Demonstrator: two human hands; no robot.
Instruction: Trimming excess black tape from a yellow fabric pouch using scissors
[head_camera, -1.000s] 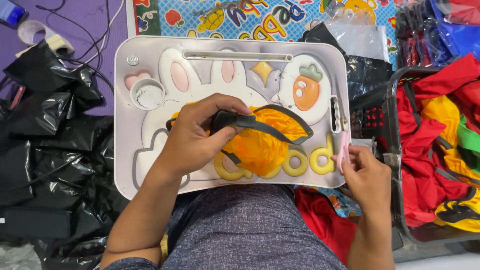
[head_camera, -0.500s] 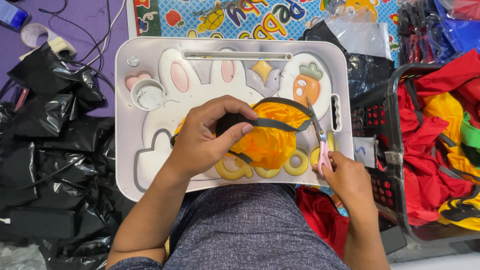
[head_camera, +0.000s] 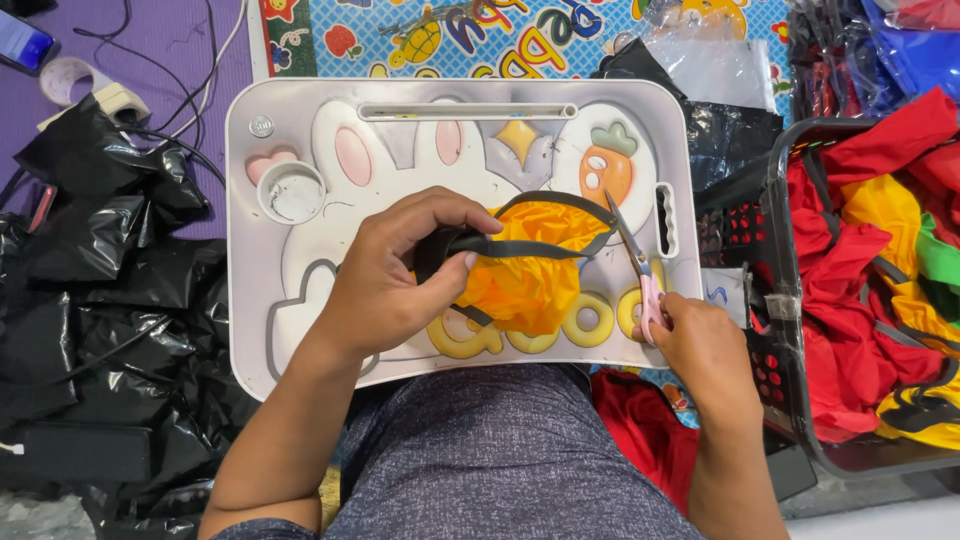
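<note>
On tray (head_camera: 300, 360), centre: one orange cloth (head_camera: 520, 275), pinched shut in left hand (head_camera: 385, 285); at 3 o'clock, one scissors (head_camera: 640, 265), blades apart, gripped by right hand (head_camera: 705, 350). One basket (head_camera: 790, 300) right.

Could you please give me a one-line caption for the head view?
Left hand pins orange fabric on a lap tray; right hand holds pink scissors.

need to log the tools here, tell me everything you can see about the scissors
The scissors are small, with slim grey metal blades and pale pink handles. The right hand grips the handles at the right edge of the lap tray. The blades point up and slightly left over the tray, their tip close beside the dark strap of the orange fabric piece. Whether the blades are parted is unclear.
</note>
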